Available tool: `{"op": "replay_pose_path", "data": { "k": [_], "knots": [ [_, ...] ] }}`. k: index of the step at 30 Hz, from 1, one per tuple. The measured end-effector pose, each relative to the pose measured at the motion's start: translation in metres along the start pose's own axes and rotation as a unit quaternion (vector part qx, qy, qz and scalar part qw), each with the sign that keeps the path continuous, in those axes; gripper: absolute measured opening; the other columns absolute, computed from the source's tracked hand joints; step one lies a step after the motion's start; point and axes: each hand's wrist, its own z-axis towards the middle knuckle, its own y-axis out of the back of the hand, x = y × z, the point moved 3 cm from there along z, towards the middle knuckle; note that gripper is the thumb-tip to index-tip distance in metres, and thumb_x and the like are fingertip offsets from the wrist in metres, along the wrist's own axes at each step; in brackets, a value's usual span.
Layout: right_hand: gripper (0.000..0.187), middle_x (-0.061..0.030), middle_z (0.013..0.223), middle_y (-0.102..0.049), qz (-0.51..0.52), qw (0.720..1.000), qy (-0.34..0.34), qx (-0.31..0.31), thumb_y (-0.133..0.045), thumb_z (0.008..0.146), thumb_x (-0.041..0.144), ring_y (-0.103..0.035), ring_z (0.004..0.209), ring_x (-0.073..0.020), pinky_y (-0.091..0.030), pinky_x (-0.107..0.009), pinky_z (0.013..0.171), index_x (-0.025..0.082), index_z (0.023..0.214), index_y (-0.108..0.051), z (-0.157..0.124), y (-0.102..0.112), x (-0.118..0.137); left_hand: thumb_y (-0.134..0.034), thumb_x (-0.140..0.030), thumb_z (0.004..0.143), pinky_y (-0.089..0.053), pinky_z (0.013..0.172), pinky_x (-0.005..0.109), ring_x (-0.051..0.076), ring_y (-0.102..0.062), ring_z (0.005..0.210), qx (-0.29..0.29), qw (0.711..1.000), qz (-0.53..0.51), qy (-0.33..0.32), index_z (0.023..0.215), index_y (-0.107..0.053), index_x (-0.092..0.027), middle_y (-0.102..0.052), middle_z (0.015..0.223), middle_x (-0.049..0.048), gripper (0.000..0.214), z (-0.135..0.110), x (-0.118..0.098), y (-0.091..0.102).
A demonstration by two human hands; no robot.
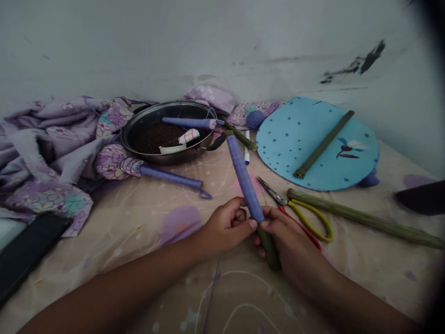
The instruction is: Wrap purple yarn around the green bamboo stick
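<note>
A green stick [267, 246], its upper length wound with purple yarn [244, 178], slants up between my two hands. My left hand [231, 225] is closed on it from the left, thumb at the lower edge of the winding. From the right, my right hand [287, 234] wraps the stick around the same spot, its thumb close to the other. A bare green end sticks out below my fingers. Beneath my hands a thin strand of yarn [211, 297] runs down the cloth. Scissors [290, 202] with yellow and red handles lie just beyond my right hand.
A dark pan [167, 157] holds brown grounds and a yarn-wrapped stick [189, 122]. Left of it lie floral fabric [62, 134] and another wrapped stick [170, 177]. Rightward are a marker [247, 147], a blue round board [278, 144] carrying a stick [325, 144], and a longer stick [361, 218].
</note>
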Motion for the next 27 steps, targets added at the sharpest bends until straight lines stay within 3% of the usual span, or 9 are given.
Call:
{"op": "replay_pose_path", "data": {
  "k": [3, 8, 12, 16, 21, 24, 27],
  "knots": [
    [0.023, 0.0022, 0.057, -0.053, -0.006, 1.0, -0.005, -0.003, -0.059, 0.067, 0.029, -0.045, 0.046, -0.0101, -0.033, -0.022, 0.043, 0.018, 0.087, -0.054, -0.0009, 0.0009, 0.0009, -0.062, -0.033, 0.075, -0.039, 0.052, 0.02, 0.01, -0.058, 0.057, -0.003, 1.0, -0.001, 0.002, 0.097, -0.049, -0.017, -0.039, 0.062, -0.0078, 0.031, 0.0003, -0.0012, 0.0001],
    [0.026, -0.0007, 0.07, -0.059, 0.016, 1.0, 0.008, 0.013, -0.063, 0.068, 0.027, -0.055, 0.06, -0.0134, -0.045, -0.027, 0.057, 0.018, 0.091, -0.055, 0.0024, 0.0014, -0.001, -0.06, -0.031, 0.075, -0.034, 0.048, 0.019, 0.007, -0.049, 0.05, -0.04, 0.999, 0.028, -0.005, 0.095, -0.045, -0.017, -0.04, 0.06, -0.0082, 0.029, 0.0008, -0.0006, 0.0019],
    [0.026, 0.0004, 0.075, -0.06, -0.001, 0.999, 0.039, 0.011, -0.064, 0.069, 0.025, -0.053, 0.062, -0.0124, -0.044, -0.026, 0.056, 0.02, 0.092, -0.054, 0.0035, 0.0031, -0.0009, -0.062, -0.03, 0.073, -0.026, 0.047, 0.017, 0.005, -0.039, 0.05, -0.072, 0.995, 0.064, -0.027, 0.094, -0.044, -0.018, -0.041, 0.06, -0.0082, 0.031, 0.0006, -0.0012, 0.0038],
    [0.021, 0.0021, 0.064, -0.055, 0.005, 0.999, 0.016, 0.032, -0.06, 0.066, 0.022, -0.047, 0.05, -0.0108, -0.038, -0.024, 0.048, 0.019, 0.086, -0.054, 0.0021, 0.0029, -0.0018, -0.062, -0.032, 0.075, -0.028, 0.047, 0.018, 0.005, -0.039, 0.05, -0.046, 0.997, 0.057, -0.024, 0.093, -0.043, -0.018, -0.042, 0.06, -0.0078, 0.03, 0.0009, -0.0007, 0.0037],
    [0.018, 0.0003, 0.064, -0.054, 0.019, 1.0, 0.002, 0.005, -0.054, 0.064, 0.029, -0.045, 0.049, -0.0118, -0.035, -0.023, 0.042, 0.019, 0.079, -0.054, 0.0017, 0.0021, -0.0002, -0.061, -0.033, 0.076, -0.037, 0.056, 0.021, 0.008, -0.051, 0.058, -0.004, 1.0, 0.017, -0.014, 0.09, -0.046, -0.016, -0.049, 0.064, -0.0044, 0.027, 0.0023, -0.0017, 0.0024],
    [0.018, -0.0004, 0.066, -0.055, 0.021, 1.0, 0.001, 0.0, -0.057, 0.064, 0.028, -0.049, 0.054, -0.0127, -0.039, -0.024, 0.046, 0.019, 0.079, -0.054, 0.0024, 0.0013, -0.0002, -0.062, -0.033, 0.075, -0.037, 0.055, 0.02, 0.007, -0.05, 0.057, -0.007, 1.0, 0.007, -0.007, 0.089, -0.046, -0.016, -0.044, 0.061, -0.0068, 0.027, 0.003, -0.0012, 0.002],
    [0.025, 0.0003, 0.065, -0.057, 0.025, 1.0, 0.004, -0.007, -0.061, 0.065, 0.028, -0.052, 0.056, -0.0137, -0.041, -0.026, 0.05, 0.02, 0.087, -0.053, 0.0035, 0.0007, -0.0011, -0.062, -0.033, 0.074, -0.029, 0.047, 0.018, 0.005, -0.039, 0.048, -0.037, 0.999, 0.021, -0.013, 0.09, -0.046, -0.016, -0.034, 0.057, -0.0099, 0.028, 0.0025, -0.0007, 0.0033]
  ]
}}
